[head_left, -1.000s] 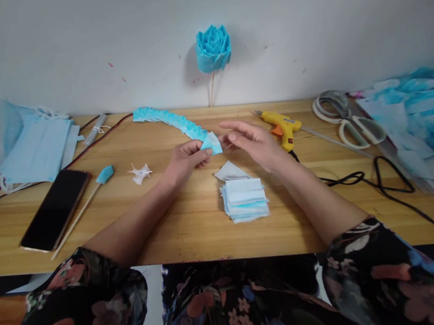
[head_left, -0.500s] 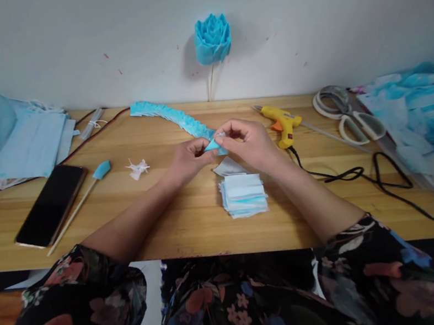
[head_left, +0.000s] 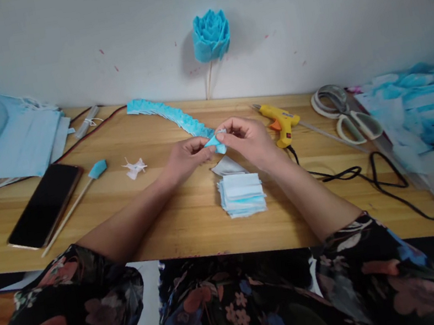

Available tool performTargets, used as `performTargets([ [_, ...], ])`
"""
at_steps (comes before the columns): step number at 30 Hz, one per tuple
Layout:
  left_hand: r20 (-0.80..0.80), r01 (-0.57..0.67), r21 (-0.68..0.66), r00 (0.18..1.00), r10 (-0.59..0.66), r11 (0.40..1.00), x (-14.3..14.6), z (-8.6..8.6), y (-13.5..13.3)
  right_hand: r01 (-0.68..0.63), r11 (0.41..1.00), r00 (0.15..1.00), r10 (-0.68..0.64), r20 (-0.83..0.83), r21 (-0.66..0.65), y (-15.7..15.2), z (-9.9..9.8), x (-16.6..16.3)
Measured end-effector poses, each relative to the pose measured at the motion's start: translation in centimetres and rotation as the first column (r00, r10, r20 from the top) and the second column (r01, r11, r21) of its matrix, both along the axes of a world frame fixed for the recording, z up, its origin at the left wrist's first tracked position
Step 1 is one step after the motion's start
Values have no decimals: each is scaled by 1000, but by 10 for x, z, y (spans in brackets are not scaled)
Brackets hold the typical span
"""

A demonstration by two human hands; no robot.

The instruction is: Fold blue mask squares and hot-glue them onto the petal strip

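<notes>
A small folded blue fabric piece (head_left: 220, 147) is pinched between both hands. My left hand (head_left: 186, 159) grips its left corner with thumb and forefinger. On the other side, my right hand (head_left: 245, 140) holds the top and right part between thumb and fingers. Just behind them, a curved row of folded blue pieces (head_left: 168, 112) runs to the upper left, its near end partly hidden by the fingers. Below the hands lies a stack of pale blue and white fabric squares (head_left: 242, 194), with a loose greyish-white piece (head_left: 228, 166) at its top edge.
A blue fabric flower (head_left: 211, 35) on a stick leans at the wall. To the right are a yellow glue gun (head_left: 286, 123) with a black cord, scissors (head_left: 357, 126) and a tape roll (head_left: 330, 100). Leftward lie a phone (head_left: 45, 207), a blue-tipped stick (head_left: 74, 210) and face masks (head_left: 24, 140).
The fingers have shifted slightly on the blue piece, and more of its blue face shows below the right thumb. The whole view has moved a little.
</notes>
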State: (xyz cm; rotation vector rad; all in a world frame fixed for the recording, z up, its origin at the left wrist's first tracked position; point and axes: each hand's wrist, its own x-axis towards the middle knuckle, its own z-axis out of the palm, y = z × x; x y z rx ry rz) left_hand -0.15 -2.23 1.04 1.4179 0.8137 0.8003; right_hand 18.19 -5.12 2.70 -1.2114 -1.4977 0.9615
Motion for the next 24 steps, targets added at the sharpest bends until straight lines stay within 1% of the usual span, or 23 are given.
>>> performTargets([
  [3,-16,-23,9,1000,23,1000,-1,-1,0,-28,999,999,26,-47,-37,0,0,1],
  [6,-37,-44,24,998,45,999,-1,-1,0,-21,999,997,19,-69,-33,1,-2,3],
  [12,-45,-34,28,998,35,999,0,-3,1,13,1000,1000,-14,28,22,0,-3,3],
  [16,-33,-33,38,999,35,999,1,-3,1,-7,999,999,5,51,49,-3,-1,5],
  [21,-34,-84,30,996,85,996,-1,1,1,6,1000,1000,-6,1,3,-3,1,10],
  [24,-30,-114,20,993,114,993,-2,3,0,-18,999,999,16,-32,-34,-3,2,12],
])
